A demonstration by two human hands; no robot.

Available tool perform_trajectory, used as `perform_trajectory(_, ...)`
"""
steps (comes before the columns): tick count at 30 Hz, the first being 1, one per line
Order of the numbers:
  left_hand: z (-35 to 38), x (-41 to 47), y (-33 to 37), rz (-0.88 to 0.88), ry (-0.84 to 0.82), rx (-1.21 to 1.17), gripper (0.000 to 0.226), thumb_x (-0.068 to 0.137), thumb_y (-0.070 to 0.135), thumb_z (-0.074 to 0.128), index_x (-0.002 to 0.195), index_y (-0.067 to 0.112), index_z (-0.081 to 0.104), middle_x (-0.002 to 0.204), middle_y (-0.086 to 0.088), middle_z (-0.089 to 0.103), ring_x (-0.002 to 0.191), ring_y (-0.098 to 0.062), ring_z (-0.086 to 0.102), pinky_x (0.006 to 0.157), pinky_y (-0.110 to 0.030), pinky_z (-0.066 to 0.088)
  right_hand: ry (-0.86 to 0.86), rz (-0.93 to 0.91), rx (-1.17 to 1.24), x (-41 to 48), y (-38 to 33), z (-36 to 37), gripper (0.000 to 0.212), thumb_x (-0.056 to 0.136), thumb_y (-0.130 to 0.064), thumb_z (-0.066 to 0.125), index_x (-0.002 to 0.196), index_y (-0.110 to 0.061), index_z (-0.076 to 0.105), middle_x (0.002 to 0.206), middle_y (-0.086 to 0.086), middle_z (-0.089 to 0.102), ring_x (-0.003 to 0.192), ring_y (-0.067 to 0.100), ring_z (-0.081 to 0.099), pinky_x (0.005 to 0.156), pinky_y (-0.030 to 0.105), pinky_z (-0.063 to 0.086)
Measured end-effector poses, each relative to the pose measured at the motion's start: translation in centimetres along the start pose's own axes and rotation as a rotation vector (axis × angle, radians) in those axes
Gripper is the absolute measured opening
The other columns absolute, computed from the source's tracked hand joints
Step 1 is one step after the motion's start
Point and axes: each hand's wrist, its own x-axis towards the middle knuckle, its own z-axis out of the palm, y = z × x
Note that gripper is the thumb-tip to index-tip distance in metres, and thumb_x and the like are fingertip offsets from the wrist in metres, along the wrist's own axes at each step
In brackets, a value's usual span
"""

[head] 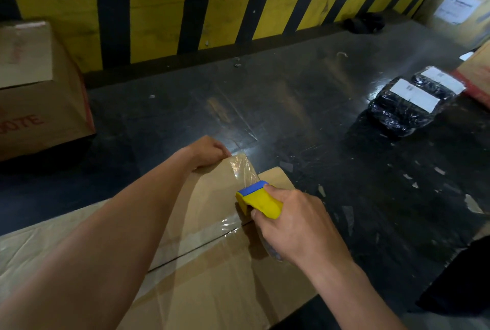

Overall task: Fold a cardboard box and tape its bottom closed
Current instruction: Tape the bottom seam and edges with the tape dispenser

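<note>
Smooth brown cardboard box, glossy tape

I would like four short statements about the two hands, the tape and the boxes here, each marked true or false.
1. The right hand holds a yellow and blue tape dispenser. True.
2. The left hand rests flat on the dark floor. False: it grips the far edge of the cardboard box.
3. Clear tape stretches from the dispenser to the box's far edge. True.
4. The black wrapped parcels lie on top of the box. False: they lie apart, on the floor.
</note>
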Motion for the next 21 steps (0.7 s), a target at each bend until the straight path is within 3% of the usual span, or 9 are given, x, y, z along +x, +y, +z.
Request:
perform_trajectory(3,-0.4,-0.5,1.4,0.083,0.087,0.039,0.017,0.088,0.007,0.07,0.078,0.019,0.077,0.079,0.004,0.071,0.088,-0.02,0.068,0.079,-0.029,0.054,0.001,0.004,-0.007,0.1,-0.3,-0.1,0.039,0.081,-0.053,0.06,0.111,-0.029,0.067,0.085,-0.002,0.067,0.082,0.021,0.063,0.068,0.035,0.052)
perform_trajectory(5,-0.5,-1.4,2.6,0.194,0.175,0.13,0.011,0.088,0.01,0.07,0.087,0.017,0.078,0.082,0.006,0.072,0.09,-0.018,0.069,0.08,-0.026,0.051,0.009,-0.005,0.001,0.0,-0.4,0.0,0.04,0.08,-0.053,0.059,0.112,-0.031,0.067,0.085,-0.002,0.067,0.081,0.021,0.063,0.069,0.037,0.054)
perform_trajectory(9,0.6,-3.2,2.7,0.357,0.219,0.256,0.022,0.092,0.011,0.063,0.102,0.019,0.08,0.102,0.001,0.078,0.097,-0.016,0.07,0.089,-0.031,0.053,0.023,-0.006,-0.003,-0.1,-0.5,0.1,0.044,0.08,-0.054,0.06,0.119,-0.033,0.066,0.09,-0.001,0.069,0.085,0.021,0.064,0.07,0.035,0.054)
perform_trajectory(15,1.7,-3.7,2.0,0.31,0.216,0.229,0.029,0.096,0.013,0.06,0.117,0.021,0.078,0.112,0.002,0.078,0.106,-0.015,0.069,0.091,-0.024,0.049,0.039,-0.026,-0.007,-0.1,-0.5,-0.1,0.052,0.084,-0.053,0.064,0.132,-0.033,0.061,0.1,-0.001,0.07,0.091,0.02,0.063,0.073,0.034,0.054)
perform_trajectory(21,2.6,-5.8,1.0,0.304,0.336,0.255,0.032,0.101,0.021,0.053,0.129,0.019,0.07,0.126,-0.006,0.072,0.116,-0.03,0.065,0.095,-0.04,0.052,0.04,-0.01,-0.025,-0.2,-0.6,-0.1,0.058,0.085,-0.049,0.064,0.139,-0.031,0.056,0.113,0.004,0.069,0.104,0.024,0.062,0.082,0.036,0.054)
